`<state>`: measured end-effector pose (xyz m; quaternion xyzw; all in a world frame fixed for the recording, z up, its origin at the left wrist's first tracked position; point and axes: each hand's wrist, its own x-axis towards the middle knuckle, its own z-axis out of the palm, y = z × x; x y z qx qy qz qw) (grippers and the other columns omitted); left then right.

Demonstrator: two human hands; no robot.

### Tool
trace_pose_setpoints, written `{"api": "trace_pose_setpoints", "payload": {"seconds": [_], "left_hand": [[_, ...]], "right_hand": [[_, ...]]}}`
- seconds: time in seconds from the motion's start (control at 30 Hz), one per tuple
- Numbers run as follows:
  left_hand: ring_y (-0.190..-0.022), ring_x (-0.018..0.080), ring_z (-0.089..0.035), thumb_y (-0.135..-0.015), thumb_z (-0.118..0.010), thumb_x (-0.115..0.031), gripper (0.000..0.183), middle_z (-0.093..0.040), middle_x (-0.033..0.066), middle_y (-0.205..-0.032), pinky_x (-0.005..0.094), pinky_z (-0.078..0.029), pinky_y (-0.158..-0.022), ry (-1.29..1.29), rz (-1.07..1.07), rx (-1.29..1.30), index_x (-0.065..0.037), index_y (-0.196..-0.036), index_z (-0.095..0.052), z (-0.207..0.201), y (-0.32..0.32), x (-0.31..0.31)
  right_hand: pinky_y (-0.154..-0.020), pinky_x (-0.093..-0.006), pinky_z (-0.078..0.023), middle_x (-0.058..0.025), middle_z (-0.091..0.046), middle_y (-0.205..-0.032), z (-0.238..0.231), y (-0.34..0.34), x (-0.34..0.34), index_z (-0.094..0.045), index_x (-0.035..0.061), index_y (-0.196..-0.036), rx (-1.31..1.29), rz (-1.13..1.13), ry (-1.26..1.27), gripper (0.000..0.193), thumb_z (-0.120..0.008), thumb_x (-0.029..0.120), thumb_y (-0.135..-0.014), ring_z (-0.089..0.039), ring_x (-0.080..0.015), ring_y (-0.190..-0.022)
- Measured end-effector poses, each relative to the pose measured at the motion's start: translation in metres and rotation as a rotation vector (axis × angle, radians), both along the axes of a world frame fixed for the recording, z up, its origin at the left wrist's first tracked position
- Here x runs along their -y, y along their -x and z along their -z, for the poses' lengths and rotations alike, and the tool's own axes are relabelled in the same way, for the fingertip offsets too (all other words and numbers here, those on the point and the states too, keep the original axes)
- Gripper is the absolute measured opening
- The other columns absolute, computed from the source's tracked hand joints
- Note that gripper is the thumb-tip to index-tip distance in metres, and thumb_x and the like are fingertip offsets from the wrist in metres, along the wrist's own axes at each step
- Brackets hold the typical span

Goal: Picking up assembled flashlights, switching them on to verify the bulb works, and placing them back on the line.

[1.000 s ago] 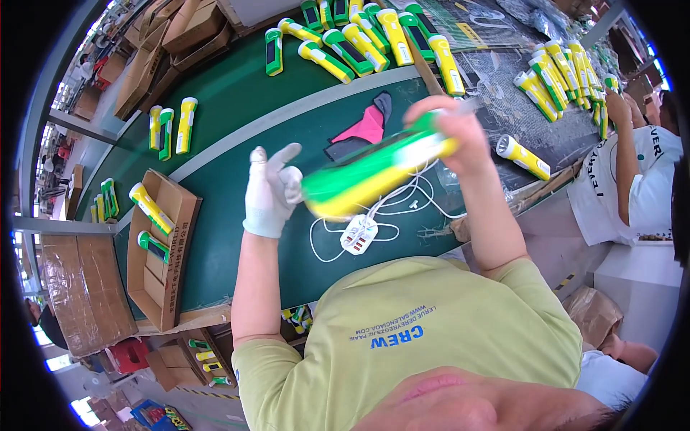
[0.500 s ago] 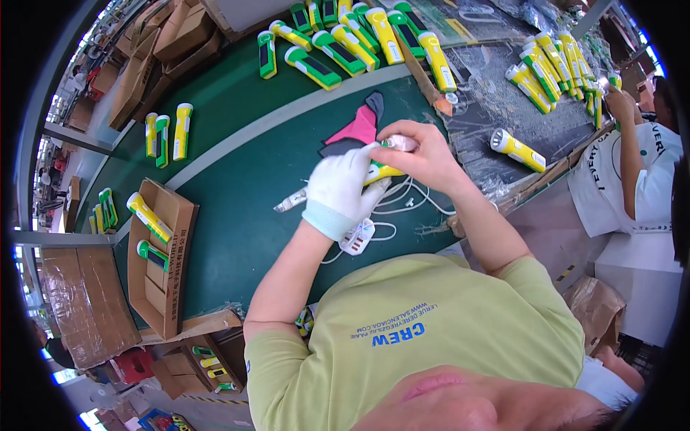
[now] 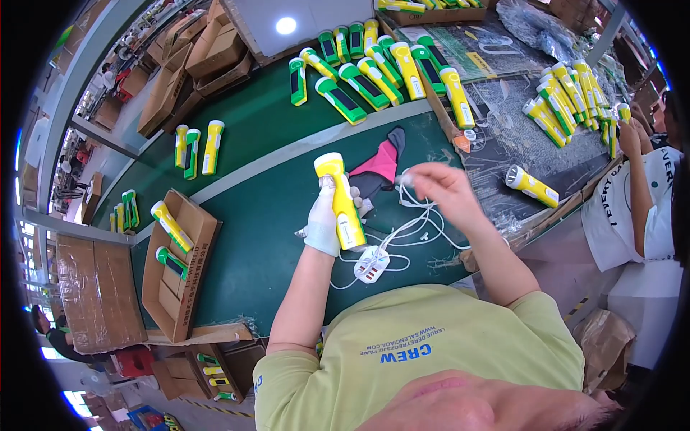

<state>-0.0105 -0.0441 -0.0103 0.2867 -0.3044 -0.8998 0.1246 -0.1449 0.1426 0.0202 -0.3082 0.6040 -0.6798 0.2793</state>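
My left hand [image 3: 323, 221], in a white glove, is wrapped round a yellow flashlight [image 3: 349, 215]. Its wide lamp end points away from me, toward the back of the bench. My bare right hand [image 3: 444, 189] is raised to its right, fingers curled, with a whitish covering at a fingertip. Between those fingertips runs the upper loop of a white cable [image 3: 425, 210]; its end is hidden there. The cable leads to a white multi-port USB charger [image 3: 371, 264] on the green bench. Beyond the hands lies a pink and dark grey cloth [image 3: 381, 164].
Several yellow and green flashlights [image 3: 364, 86] lie at the back, with another pile [image 3: 564, 100] at right near a co-worker's hands [image 3: 632, 136]. One flashlight [image 3: 533, 187] lies alone. A carton [image 3: 198, 276] with two flashlights stands at left. A round light spot [image 3: 286, 26] shows on a pale board.
My hands have parted. The flashlight, low between them before, is now upright to view in my left hand, and my right hand has drawn back rightward. A light spot shows on the board.
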Motion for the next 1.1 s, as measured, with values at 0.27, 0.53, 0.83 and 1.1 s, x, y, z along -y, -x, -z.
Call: {"api": "trace_pose_setpoints", "payload": {"seconds": [0.27, 0.53, 0.83, 1.1], "left_hand": [[-0.078, 0.0166, -0.062, -0.097, -0.051, -0.036, 0.034, -0.06, 0.0081, -0.089, 0.0296, -0.052, -0.069, 0.448, 0.067, -0.007, -0.005, -0.111, -0.05, 0.022, 0.024, -0.001], [-0.076, 0.0134, -0.059, -0.093, -0.058, -0.027, 0.037, -0.061, 0.0081, -0.091, 0.0272, -0.049, -0.066, 0.687, -0.014, -0.227, -0.003, -0.12, -0.048, 0.0, 0.015, -0.016], [-0.066, 0.0143, -0.06, -0.099, -0.046, -0.036, 0.03, -0.058, 0.0072, -0.084, 0.0286, -0.052, -0.059, 0.33, -0.026, -0.338, -0.008, -0.107, -0.046, -0.025, 0.022, -0.005], [-0.064, 0.0136, -0.059, -0.097, -0.052, -0.033, 0.032, -0.06, 0.0089, -0.087, 0.0285, -0.052, -0.057, 0.484, 0.021, -0.271, -0.005, -0.11, -0.046, -0.005, 0.022, -0.009]], "right_hand": [[-0.051, -0.0322, -0.045, -0.0031, -0.052, -0.071, 0.003, -0.028, 0.039, -0.067, 0.011, -0.09, -1.394, 0.068, -0.099, 0.02, -0.066, 0.005, -0.07, -0.057, -0.0207, -0.062], [-0.06, -0.0338, -0.051, -0.0067, -0.066, -0.08, 0.001, -0.021, 0.032, -0.07, 0.0081, -0.088, -0.683, -0.28, -0.135, 0.008, -0.066, 0.009, -0.082, -0.064, -0.0257, -0.071], [-0.068, -0.0336, -0.054, -0.0042, -0.069, -0.089, 0.024, -0.063, -0.001, -0.072, 0.0098, -0.093, -0.571, -0.474, -0.075, 0.013, -0.068, 0.006, -0.081, -0.067, -0.0226, -0.085], [-0.079, -0.0315, -0.052, -0.0065, -0.071, -0.095, 0.024, -0.071, -0.006, -0.073, 0.0082, -0.099, -0.294, -0.583, -0.04, 0.016, -0.068, 0.005, -0.084, -0.067, -0.0212, -0.09]]}}
